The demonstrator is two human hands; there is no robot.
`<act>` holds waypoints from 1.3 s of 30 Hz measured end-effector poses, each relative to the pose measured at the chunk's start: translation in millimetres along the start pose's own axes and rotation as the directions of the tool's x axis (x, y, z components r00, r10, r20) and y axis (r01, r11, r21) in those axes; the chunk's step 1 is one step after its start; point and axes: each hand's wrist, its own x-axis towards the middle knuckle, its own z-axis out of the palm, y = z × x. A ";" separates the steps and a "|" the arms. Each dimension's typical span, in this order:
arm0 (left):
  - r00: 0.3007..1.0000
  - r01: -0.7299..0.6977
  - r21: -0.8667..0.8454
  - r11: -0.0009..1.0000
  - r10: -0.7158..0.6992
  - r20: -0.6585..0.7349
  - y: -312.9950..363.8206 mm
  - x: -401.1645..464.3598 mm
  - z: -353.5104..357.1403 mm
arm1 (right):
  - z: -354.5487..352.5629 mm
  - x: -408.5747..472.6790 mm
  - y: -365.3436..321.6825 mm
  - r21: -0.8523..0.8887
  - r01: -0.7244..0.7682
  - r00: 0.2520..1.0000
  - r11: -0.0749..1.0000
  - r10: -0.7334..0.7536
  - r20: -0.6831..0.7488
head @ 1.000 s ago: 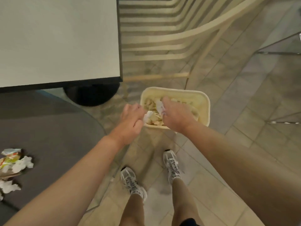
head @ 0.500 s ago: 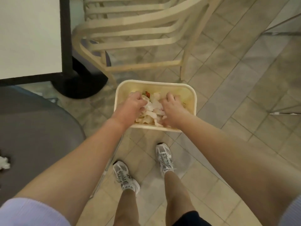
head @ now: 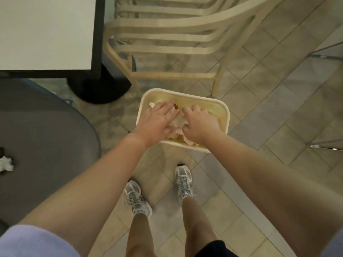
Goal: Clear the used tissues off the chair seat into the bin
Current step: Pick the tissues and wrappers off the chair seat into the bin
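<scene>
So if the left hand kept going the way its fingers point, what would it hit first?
Probably the tissues under the left hand, then the bin's far wall; depth is unclear.

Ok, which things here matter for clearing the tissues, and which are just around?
Job: bin, tissues in bin, tissue on seat, grey seat, left hand, right hand.
Around: table, stacked chairs.
</scene>
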 end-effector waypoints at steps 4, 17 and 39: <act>0.994 0.046 0.006 0.999 -0.045 -0.101 -1.5 -25.7 -18.4 | -20.3 -8.5 -17.6 -0.066 0.117 0.984 0.991 -0.124 -0.126; 0.913 0.325 -0.124 0.938 -0.345 -0.219 -78.2 -140.9 -26.6 | -26.2 -1.5 -155.2 -0.097 0.474 0.866 0.875 -0.484 -0.126; 0.543 0.783 -0.263 0.564 -0.826 -0.153 -330.1 -359.5 31.4 | 79.5 79.7 -466.1 -0.088 0.728 0.677 0.680 -0.692 0.251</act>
